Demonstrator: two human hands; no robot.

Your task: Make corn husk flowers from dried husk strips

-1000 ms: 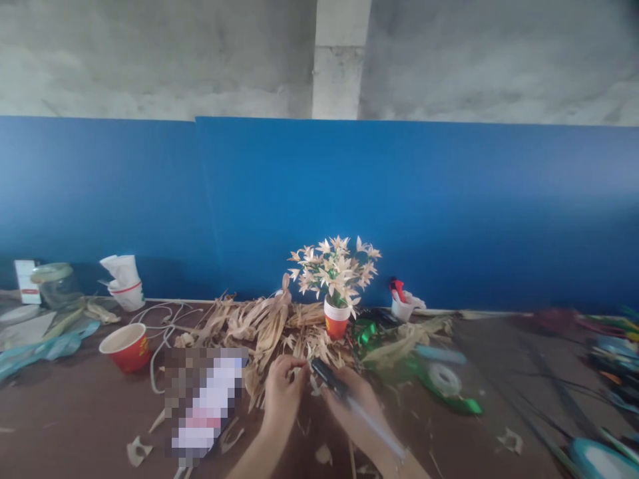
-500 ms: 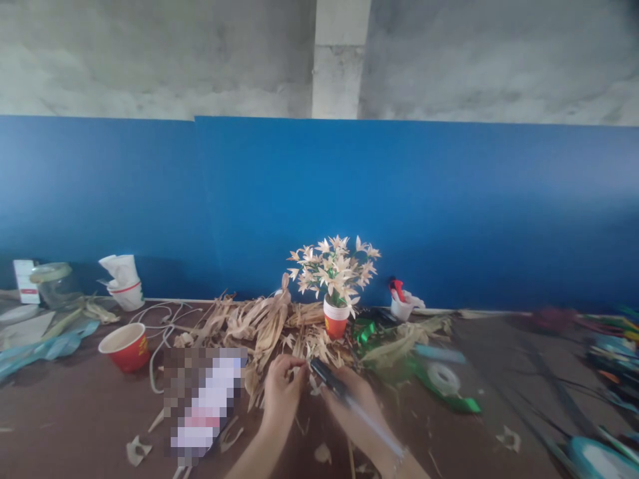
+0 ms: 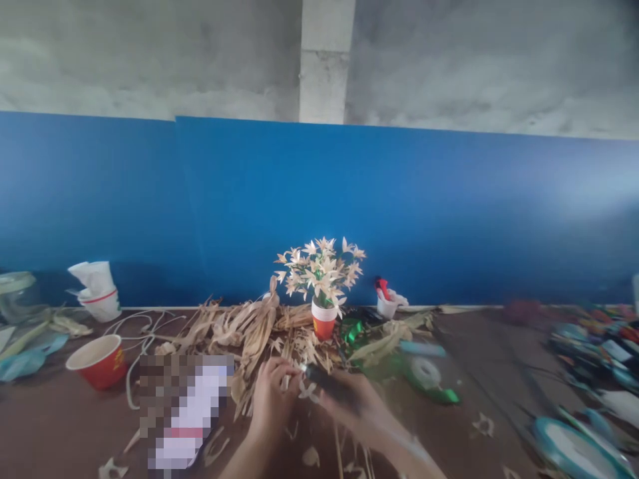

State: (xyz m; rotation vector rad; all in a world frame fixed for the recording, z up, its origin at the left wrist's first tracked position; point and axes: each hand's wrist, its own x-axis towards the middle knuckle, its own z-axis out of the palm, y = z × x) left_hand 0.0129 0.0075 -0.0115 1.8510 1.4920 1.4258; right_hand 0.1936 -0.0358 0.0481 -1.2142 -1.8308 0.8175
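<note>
Down at bottom center, clutching a blurry dark tool (image 3: pixel 325 382) in the right hand (image 3: pixel 368 402), just beside the curled left hand (image 3: pixel 272 394); honestly can't tell its grip.

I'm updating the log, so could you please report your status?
Left hand pinched, contents unclear. Right hand gripping slim black tool, blurred. Cream star-shaped flowers beyond, upright in red-and-white cup. Pale dry scraps around hands.

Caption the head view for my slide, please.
Left hand near right hand, which holds a dark tool, before pale flowers in a cup.
</note>
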